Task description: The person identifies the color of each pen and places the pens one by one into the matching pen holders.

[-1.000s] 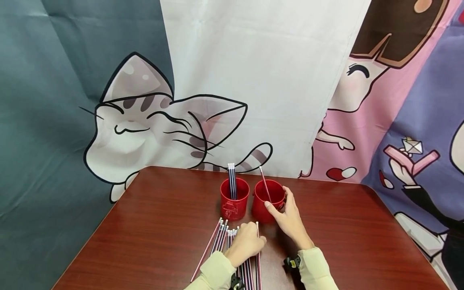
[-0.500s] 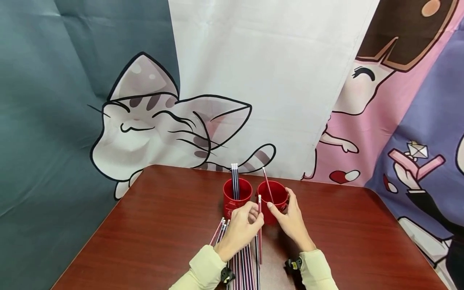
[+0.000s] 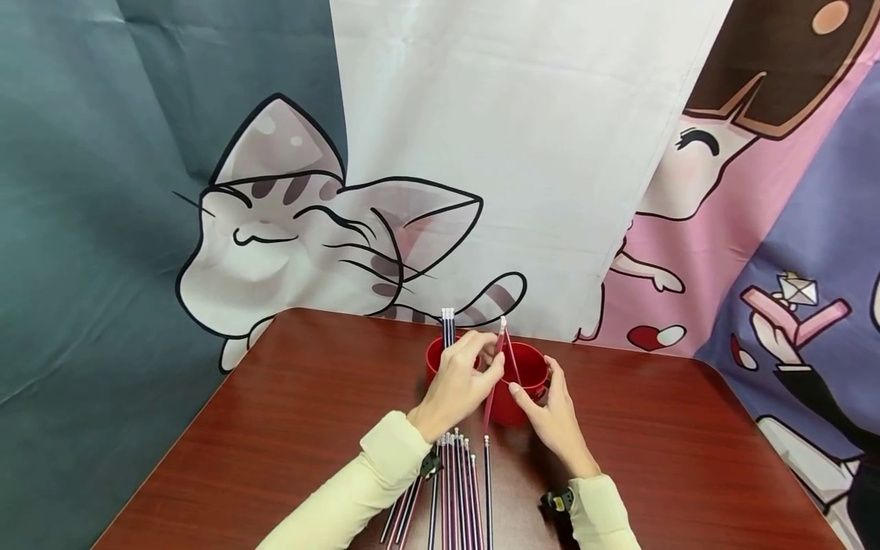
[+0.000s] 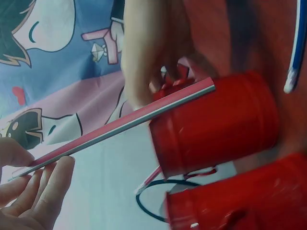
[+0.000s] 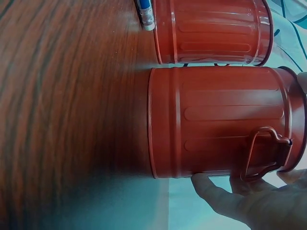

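My left hand (image 3: 455, 386) pinches a red striped pencil (image 4: 120, 120) near its white-tipped upper end. In the head view the pencil slants in front of the right red bucket (image 3: 507, 409), its lower end outside the rim. One red pencil (image 3: 512, 357) leans inside that bucket. My right hand (image 3: 555, 428) holds the bucket, thumb at the near rim and fingers along its right side by the wire handle (image 5: 252, 153). To the left stands a second red bucket (image 3: 432, 359), partly hidden by my left hand, with several dark pencils (image 3: 448, 328) upright in it.
Several red and dark pencils (image 3: 457, 489) lie on the brown table (image 3: 296, 405) in front of the buckets, partly under my left sleeve. A dark pencil (image 3: 488, 489) lies slightly apart on their right. A printed cloth (image 3: 522, 153) hangs behind the table.
My left hand has lifted a red pencil from the table and carried it up and forward to the right bucket. My right hand stays at the bucket.
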### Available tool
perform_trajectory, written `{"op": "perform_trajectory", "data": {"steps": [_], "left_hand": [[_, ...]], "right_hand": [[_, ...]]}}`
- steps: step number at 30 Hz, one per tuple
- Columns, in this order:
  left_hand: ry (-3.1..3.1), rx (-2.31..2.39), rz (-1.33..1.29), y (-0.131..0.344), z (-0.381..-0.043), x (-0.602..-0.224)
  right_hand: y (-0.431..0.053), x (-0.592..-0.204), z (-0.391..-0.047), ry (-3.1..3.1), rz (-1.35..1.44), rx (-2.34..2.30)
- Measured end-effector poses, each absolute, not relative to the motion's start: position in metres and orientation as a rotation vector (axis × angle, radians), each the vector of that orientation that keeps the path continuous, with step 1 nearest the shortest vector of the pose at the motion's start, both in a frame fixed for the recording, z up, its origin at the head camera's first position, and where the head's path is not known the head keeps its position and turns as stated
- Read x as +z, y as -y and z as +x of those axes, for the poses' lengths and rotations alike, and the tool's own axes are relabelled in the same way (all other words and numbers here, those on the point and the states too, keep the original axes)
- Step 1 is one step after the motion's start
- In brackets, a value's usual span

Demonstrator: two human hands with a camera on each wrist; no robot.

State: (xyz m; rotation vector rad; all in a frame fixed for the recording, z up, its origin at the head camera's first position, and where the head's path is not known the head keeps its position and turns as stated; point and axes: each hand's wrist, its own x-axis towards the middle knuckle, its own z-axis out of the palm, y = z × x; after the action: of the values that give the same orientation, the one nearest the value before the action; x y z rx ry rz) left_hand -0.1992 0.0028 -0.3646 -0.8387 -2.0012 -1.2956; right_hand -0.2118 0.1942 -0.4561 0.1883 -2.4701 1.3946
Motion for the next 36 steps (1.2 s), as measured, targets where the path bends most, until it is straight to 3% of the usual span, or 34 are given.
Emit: {"op": "perform_trajectory", "data": {"steps": [18,36], "left_hand": [[1.891,-1.164,-0.876,-0.024,-0.236,-0.317],[2.026,-1.171,-0.846,-0.029,-0.247,-0.358]], "right_hand": [[-0.196,-0.457,-0.214,2.467,0.21,1.44],[-0.195,-0.458,-0.214,2.448,0.221,1.42]]}}
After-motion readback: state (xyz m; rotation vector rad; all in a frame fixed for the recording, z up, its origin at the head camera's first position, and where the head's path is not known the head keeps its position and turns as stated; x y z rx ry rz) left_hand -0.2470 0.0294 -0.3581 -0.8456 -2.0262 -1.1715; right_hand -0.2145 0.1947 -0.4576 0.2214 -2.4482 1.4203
